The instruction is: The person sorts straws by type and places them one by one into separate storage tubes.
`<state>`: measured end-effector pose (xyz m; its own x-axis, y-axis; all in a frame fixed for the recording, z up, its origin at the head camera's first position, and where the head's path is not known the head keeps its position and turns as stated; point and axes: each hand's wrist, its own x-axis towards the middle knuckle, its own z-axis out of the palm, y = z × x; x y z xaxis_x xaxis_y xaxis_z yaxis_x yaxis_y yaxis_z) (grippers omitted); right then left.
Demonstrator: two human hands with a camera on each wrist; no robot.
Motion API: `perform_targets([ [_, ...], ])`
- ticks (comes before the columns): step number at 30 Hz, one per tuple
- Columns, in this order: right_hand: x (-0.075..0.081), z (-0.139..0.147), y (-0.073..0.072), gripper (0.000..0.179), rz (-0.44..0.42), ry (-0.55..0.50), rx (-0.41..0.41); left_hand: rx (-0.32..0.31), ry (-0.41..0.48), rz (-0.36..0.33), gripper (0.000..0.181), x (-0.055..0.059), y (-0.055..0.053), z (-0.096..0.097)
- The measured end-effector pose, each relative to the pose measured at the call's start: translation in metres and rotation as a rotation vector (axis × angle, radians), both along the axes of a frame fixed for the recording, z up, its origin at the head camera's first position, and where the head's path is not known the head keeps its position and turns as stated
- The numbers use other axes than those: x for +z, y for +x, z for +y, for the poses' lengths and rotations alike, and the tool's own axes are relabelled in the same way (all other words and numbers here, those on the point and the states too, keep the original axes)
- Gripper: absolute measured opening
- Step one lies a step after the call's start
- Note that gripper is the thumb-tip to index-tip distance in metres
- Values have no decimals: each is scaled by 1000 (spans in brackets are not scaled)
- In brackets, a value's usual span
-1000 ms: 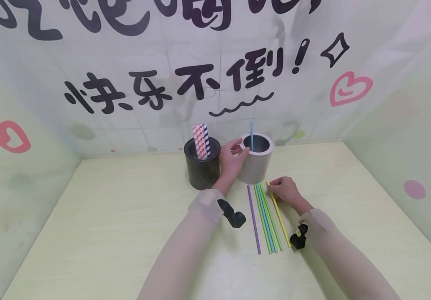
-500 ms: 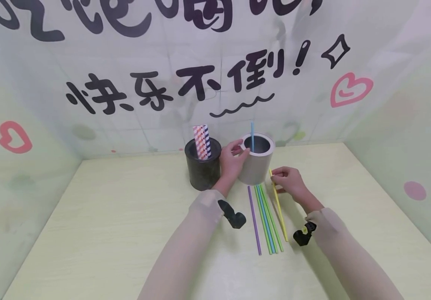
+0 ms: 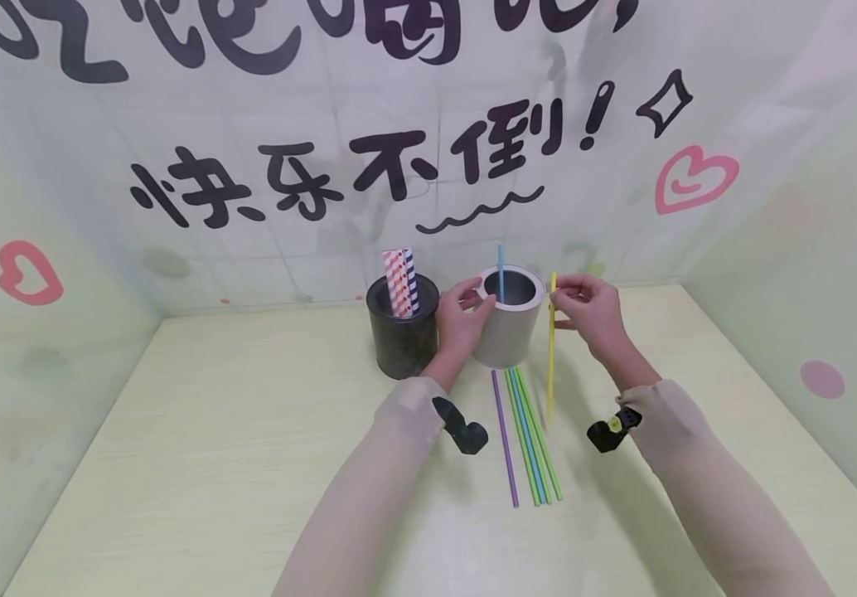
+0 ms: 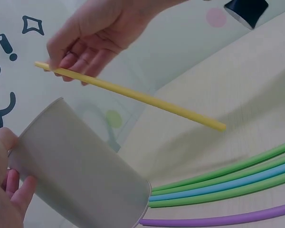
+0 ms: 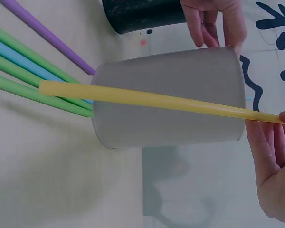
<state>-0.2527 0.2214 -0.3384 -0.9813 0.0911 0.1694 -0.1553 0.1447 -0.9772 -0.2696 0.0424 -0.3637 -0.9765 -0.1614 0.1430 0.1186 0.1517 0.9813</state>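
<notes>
My right hand [image 3: 596,317] pinches a yellow straw [image 3: 551,361] near its upper end, between thumb and fingers. The straw hangs nearly upright beside the right side of a light grey cup [image 3: 505,338], lifted off the table. In the left wrist view the yellow straw [image 4: 142,97] slants downward, its lower end free. My left hand [image 3: 462,322] holds the cup by its left side near the rim, thumb at the front. One blue straw [image 3: 501,261] stands in the cup. Before the cup lie a purple straw [image 3: 505,435] and several green and blue straws [image 3: 531,439].
Left of the grey cup stands a black cup [image 3: 401,344] holding several striped paper straws [image 3: 399,282]. It is close to my left hand. A printed backdrop [image 3: 287,257] rises behind the pale table [image 3: 234,431], and side panels close both sides.
My right hand has picked the yellow straw up from the table and raised it, tilting it upright beside the grey cup's rim. My left hand and the grey cup have stayed put.
</notes>
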Motion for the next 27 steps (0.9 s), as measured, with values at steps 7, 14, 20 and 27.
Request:
perform_targets([
  [7, 38, -7, -18, 19, 59, -74, -30, -3, 5, -8, 38, -1, -2, -1],
  [14, 70, -14, -35, 12, 97, -101, -53, -12, 0, -15, 39, -5, -5, -2],
  [20, 101, -19, -42, 12, 124, -161, -63, -12, 7, -15, 38, -5, -4, -3],
  [27, 126, -20, -50, 12, 168, -218, -85, -25, 0, -15, 39, -5, -4, -2],
])
